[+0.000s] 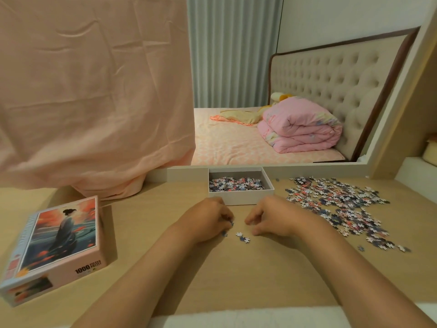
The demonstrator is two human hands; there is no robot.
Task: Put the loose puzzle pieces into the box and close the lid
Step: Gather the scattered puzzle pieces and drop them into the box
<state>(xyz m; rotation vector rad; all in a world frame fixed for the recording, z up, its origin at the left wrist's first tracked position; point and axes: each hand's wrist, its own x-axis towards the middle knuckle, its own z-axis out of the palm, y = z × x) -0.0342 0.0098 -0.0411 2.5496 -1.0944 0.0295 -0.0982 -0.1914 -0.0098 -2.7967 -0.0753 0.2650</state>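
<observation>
Loose puzzle pieces [242, 236], probably light thin card best pinched by the edges, lie between the left hand [210, 216], pinching some, and the right hand [272, 216], curled with its hold unclear, more heaped further right, box [241, 197] just ahead

Home bedroom: bed [236, 143], tufted headboard [331, 74], folded pink quilt [300, 129], grey curtain [231, 55] behind.

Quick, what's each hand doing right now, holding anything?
Left hand: fingers curled, pinching pieces.
Right hand: fingers curled; cannot tell whether it holds anything.
</observation>
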